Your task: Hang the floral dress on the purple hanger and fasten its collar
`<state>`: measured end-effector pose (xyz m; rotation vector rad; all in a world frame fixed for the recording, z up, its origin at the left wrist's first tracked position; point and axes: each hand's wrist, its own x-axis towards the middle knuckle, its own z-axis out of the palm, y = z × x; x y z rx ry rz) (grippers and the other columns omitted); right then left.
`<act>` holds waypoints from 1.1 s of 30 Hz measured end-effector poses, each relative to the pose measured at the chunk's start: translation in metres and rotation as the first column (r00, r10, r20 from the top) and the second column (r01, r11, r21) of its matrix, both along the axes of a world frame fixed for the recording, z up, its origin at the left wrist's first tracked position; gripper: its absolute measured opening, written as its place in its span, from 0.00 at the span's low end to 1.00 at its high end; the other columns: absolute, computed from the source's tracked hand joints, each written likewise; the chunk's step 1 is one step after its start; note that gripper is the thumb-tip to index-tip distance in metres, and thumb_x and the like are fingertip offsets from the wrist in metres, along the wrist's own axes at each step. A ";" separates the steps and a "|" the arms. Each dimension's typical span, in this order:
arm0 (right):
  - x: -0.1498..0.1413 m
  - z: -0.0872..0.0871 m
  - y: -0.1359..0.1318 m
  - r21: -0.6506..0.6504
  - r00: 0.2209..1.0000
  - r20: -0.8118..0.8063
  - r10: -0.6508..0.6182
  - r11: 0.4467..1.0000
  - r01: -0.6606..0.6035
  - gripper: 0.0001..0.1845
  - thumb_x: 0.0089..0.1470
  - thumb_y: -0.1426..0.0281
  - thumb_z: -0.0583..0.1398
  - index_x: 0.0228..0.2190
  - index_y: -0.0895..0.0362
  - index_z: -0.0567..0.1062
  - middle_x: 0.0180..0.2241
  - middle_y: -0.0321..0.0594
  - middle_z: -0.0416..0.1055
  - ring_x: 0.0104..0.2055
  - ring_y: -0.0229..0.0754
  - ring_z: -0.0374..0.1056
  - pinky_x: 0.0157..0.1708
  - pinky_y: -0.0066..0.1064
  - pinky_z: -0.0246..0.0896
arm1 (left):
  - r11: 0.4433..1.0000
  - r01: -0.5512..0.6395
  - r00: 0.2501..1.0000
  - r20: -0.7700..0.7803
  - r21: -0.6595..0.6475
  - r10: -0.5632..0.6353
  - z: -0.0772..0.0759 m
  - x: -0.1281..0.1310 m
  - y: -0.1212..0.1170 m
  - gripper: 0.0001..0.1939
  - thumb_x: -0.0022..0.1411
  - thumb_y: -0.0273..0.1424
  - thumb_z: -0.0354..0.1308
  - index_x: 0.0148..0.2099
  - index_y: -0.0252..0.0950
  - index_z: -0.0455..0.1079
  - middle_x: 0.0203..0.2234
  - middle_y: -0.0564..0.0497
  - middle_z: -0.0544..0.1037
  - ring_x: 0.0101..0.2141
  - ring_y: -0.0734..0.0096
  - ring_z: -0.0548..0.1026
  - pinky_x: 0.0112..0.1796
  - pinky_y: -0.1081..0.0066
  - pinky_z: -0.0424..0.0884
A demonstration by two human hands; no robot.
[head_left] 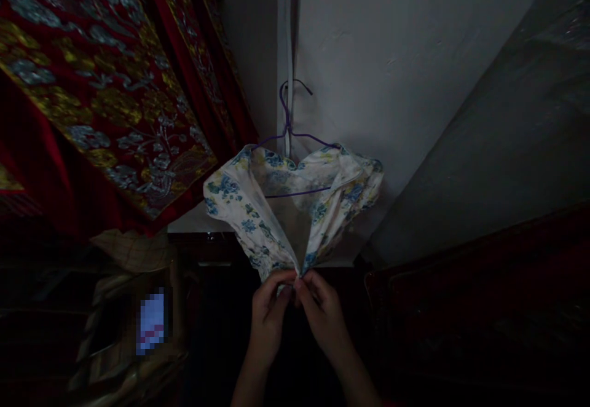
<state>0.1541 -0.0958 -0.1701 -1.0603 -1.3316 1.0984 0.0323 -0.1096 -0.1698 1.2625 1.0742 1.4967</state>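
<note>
A white floral shirt (pixel 249 222) with blue and yellow flowers hangs on a purple wire hanger (pixel 288 127). Its collar and upper front lie apart in a V. At the bottom of that V, my left hand (pixel 271 299) pinches one front edge of the shirt. Right beside it, my right hand (pixel 318 302) pinches the other edge, and the fingertips of both hands meet there. Whether a button sits between the fingers cannot be made out. Below my hands, the lower part of the shirt is lost in darkness.
Red cloth (pixel 138 118) with gold and silver embroidery hangs at the left. Behind the hanger stands a pale wall (pixel 369 56) with a vertical strip (pixel 289 26). A wooden chair-like frame (pixel 177 308) with a blurred bright patch is at lower left. Dark red furniture (pixel 483 265) is at right.
</note>
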 end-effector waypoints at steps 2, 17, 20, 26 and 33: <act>-0.002 0.000 0.001 -0.009 0.999 -0.046 0.003 1.000 -0.003 0.14 0.61 0.56 0.61 0.31 0.54 0.70 0.28 0.36 0.70 0.32 0.42 0.69 0.35 0.30 0.65 | 0.999 -0.020 1.000 -0.015 0.028 0.021 0.000 0.001 0.000 0.09 0.65 0.33 0.60 0.45 0.40 0.79 0.41 0.48 0.82 0.43 0.62 0.80 0.47 0.66 0.75; 0.012 0.010 0.006 0.041 1.000 -0.015 -0.025 0.999 0.026 0.15 0.59 0.57 0.62 0.27 0.54 0.76 0.20 0.32 0.66 0.21 0.38 0.63 0.23 0.28 0.59 | 0.974 -0.228 0.971 -0.073 -0.004 0.227 0.000 0.014 0.000 0.10 0.63 0.39 0.64 0.39 0.38 0.80 0.34 0.47 0.82 0.38 0.61 0.81 0.41 0.65 0.78; 0.019 0.013 0.014 0.215 0.983 0.133 -0.127 0.972 0.097 0.13 0.58 0.62 0.63 0.25 0.54 0.77 0.20 0.34 0.71 0.23 0.40 0.66 0.25 0.29 0.61 | 0.976 -0.220 0.971 -0.096 0.004 0.219 0.004 0.016 -0.001 0.11 0.64 0.39 0.61 0.40 0.37 0.78 0.34 0.47 0.82 0.37 0.62 0.81 0.41 0.66 0.77; 0.035 0.078 0.094 0.588 0.925 0.251 -0.285 0.804 0.088 0.11 0.57 0.67 0.63 0.23 0.53 0.74 0.21 0.34 0.72 0.23 0.39 0.66 0.27 0.29 0.60 | 0.979 -0.202 0.967 -0.154 0.009 0.201 -0.007 0.022 0.001 0.06 0.65 0.34 0.58 0.40 0.38 0.72 0.31 0.49 0.77 0.34 0.66 0.77 0.38 0.69 0.73; 0.029 0.180 0.175 0.806 0.897 0.237 -0.374 0.591 0.033 0.08 0.57 0.66 0.62 0.26 0.53 0.73 0.22 0.32 0.69 0.24 0.37 0.63 0.29 0.29 0.59 | 0.990 -0.134 0.988 -0.084 -0.040 0.130 -0.032 0.041 0.003 0.07 0.66 0.30 0.58 0.44 0.41 0.63 0.30 0.52 0.74 0.35 0.67 0.76 0.41 0.69 0.72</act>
